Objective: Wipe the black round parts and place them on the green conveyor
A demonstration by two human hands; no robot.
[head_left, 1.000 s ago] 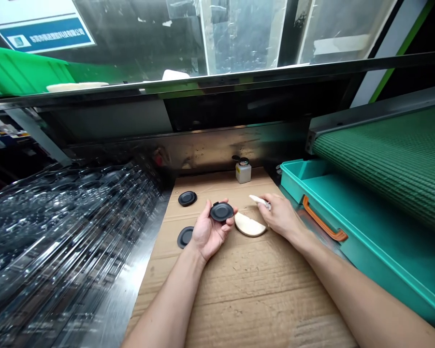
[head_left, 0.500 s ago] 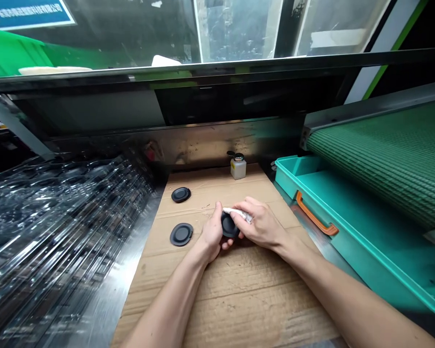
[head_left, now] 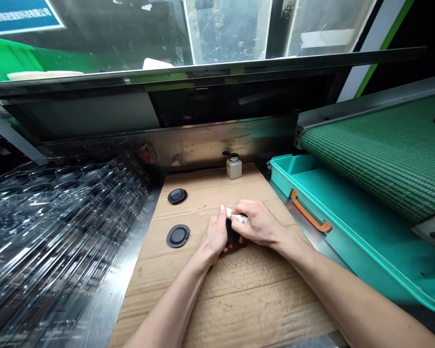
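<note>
A sheet of corrugated cardboard (head_left: 239,295) covers the bench below a dark steel machine housing (head_left: 210,145). At the controls, I see my left hand (head_left: 214,235) curled around a black disc (head_left: 232,234), which is mostly hidden between both hands. My right hand (head_left: 258,223) pinches a white wipe (head_left: 235,215) against the disc. A second black disc (head_left: 177,196) and a third black disc (head_left: 177,236) lie flat to the left, and a small white bottle (head_left: 234,168) stands at the back. Pressing too hard could pop the held disc from my left hand, sending it rolling onto the clear plastic trays (head_left: 58,212) or into the teal tote (head_left: 366,261). A loose pinch could drop the wipe.
</note>
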